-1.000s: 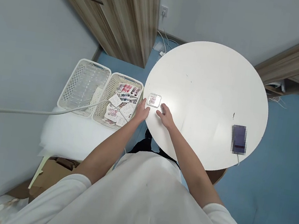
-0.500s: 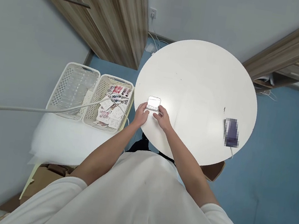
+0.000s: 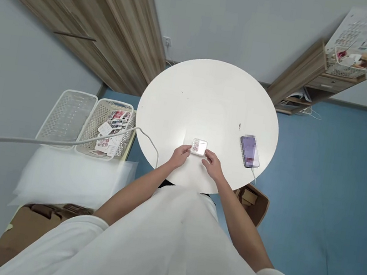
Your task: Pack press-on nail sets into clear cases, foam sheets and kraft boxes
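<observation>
A small clear plastic box (image 3: 199, 147) with reddish-pink pieces visible in its left half is at the near middle of the white round table (image 3: 207, 95). My left hand (image 3: 179, 156) grips the box's left edge with its fingertips. Against the right edge, the fingers of my right hand (image 3: 213, 165) rest with the thumb in front. The box is held between both hands. Glare hides part of its right half. I cannot tell whether it lies on the tabletop or is slightly raised.
A phone-like, pixelated object (image 3: 249, 151) with a cable lies at the table's right. On the left stand a white basket (image 3: 82, 134) of printed cards and another basket (image 3: 42, 128) of clear plastic pieces. A white cable (image 3: 65, 143) crosses in front of them. A cardboard-filled bin (image 3: 260, 209) stands below right.
My head view has shifted. Both hands and the box have moved right across the table, from near its left side to the middle. The pinkish contents now show.
</observation>
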Demonstrator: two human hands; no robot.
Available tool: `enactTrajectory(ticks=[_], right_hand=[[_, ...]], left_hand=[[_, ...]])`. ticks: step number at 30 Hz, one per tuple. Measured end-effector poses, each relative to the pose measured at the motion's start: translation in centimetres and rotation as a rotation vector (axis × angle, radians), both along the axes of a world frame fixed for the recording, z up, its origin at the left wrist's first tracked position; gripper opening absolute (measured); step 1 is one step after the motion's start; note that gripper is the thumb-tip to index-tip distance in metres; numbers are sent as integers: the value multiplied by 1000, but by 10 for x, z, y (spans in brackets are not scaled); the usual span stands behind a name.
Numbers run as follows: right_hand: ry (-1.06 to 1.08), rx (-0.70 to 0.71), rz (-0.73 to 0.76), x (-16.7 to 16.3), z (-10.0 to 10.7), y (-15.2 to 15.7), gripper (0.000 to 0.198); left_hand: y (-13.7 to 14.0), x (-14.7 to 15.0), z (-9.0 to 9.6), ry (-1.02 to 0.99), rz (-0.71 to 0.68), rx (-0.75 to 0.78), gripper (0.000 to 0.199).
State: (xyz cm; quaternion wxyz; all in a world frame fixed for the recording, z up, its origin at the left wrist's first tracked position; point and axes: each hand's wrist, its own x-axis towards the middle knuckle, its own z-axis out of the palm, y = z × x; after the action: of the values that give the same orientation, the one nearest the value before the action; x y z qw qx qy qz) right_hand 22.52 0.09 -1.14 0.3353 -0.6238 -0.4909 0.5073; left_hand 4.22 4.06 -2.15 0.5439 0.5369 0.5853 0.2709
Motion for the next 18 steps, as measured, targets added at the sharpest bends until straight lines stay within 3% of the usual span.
enactTrajectory(ticks=[6,18], right_hand=[[-44,6,69,24,-14,-10,49],[-106,-18,116,24,-26,-12,49]], left_hand=[[-18,24,-2,75,-6,39,46],[-23,25,-9,165,-112,127,43]])
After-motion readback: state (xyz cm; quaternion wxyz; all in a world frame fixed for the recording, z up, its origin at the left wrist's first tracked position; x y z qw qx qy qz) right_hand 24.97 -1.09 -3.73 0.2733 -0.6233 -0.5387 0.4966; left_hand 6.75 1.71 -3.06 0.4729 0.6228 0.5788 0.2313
